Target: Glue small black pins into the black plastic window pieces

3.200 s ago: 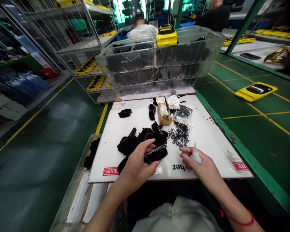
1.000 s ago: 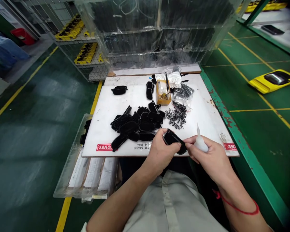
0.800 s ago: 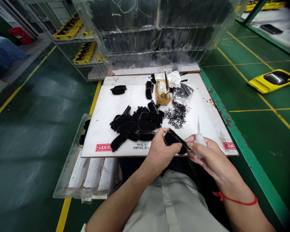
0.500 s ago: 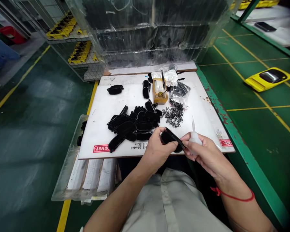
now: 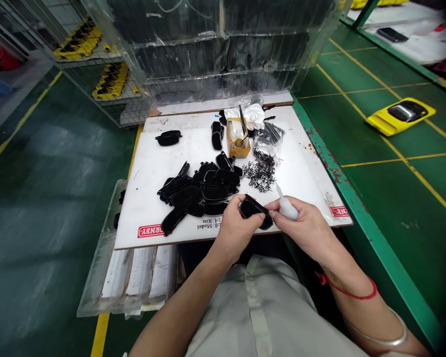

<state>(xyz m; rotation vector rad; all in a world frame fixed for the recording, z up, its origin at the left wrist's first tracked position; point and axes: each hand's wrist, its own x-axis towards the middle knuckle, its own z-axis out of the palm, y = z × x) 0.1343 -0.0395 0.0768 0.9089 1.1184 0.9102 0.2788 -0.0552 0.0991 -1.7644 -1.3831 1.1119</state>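
My left hand (image 5: 236,223) is closed on the left end of a glossy black rounded plastic part (image 5: 251,210), thumb across its face. A small white squeeze bottle (image 5: 288,209) with a thin nozzle is gripped in my right hand (image 5: 306,223), its tip pointing up and left. The right thumb and index fingertips also meet the black part's right edge; whether they pinch something small there I cannot tell. Just left of my hands, a heap of similar black parts (image 5: 188,196) lies on the white board (image 5: 141,173). Beyond them is a pile of tiny black pieces (image 5: 260,171).
A yellow box (image 5: 238,146) holding a small bottle and a brush-like stick stands at the back, beside a plastic bag (image 5: 271,136) and crumpled white tissue (image 5: 254,116). Wrapped crates (image 5: 215,54) rise behind the table. A clear bin (image 5: 92,292) sits lower left; a yellow car body (image 5: 401,116) is right.
The black part has turned so its broad face shows more toward me. The bottle has tipped leftward from upright. The whole view has shifted slightly.
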